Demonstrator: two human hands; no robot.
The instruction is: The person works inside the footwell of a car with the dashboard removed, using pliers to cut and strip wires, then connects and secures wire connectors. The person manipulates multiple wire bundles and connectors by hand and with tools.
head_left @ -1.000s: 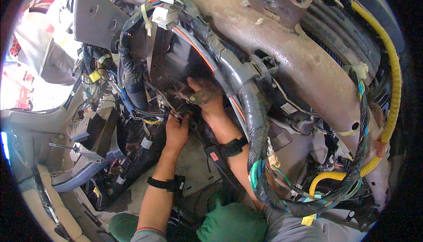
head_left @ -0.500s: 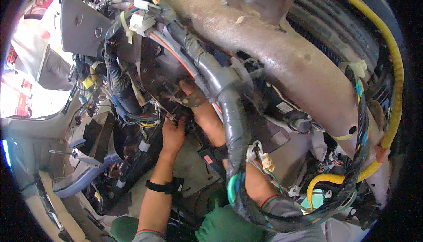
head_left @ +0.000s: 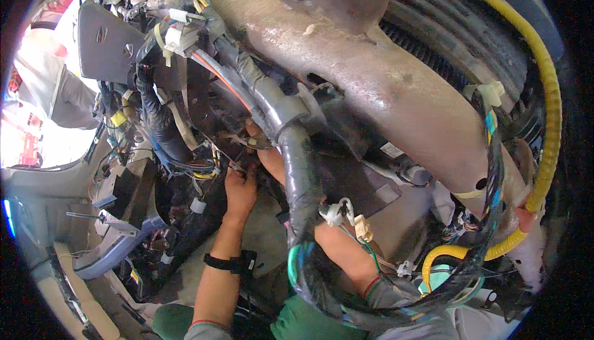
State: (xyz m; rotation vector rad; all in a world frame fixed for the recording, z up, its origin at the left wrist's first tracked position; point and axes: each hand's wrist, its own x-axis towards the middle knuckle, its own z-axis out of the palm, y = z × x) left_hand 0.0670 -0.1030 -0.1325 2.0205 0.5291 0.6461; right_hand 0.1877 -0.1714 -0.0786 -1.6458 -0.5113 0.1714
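Note:
My left hand (head_left: 240,186) reaches up under a dark metal bracket (head_left: 230,159), its fingers curled in at the bracket's lower end. What they pinch, if anything, is too dark to make out. Just above and to the right, my right hand (head_left: 255,133) is up against the bracket's other side, its fingertips mostly hidden. A thick wiring harness (head_left: 299,173) wrapped in grey tape crosses in front of my right arm and covers the wrist. The left wrist wears a black band (head_left: 226,264).
A large rusty metal beam (head_left: 365,86) arches across the top and right. A yellow corrugated tube (head_left: 550,98) curves down the right side. White connectors (head_left: 338,211) dangle by my right forearm. Bundled wires (head_left: 164,133) and a grey panel (head_left: 102,43) stand at left.
The harness and beam have shifted left in the view. More of my right hand and wrist is now behind the harness. My left hand stays at the bracket.

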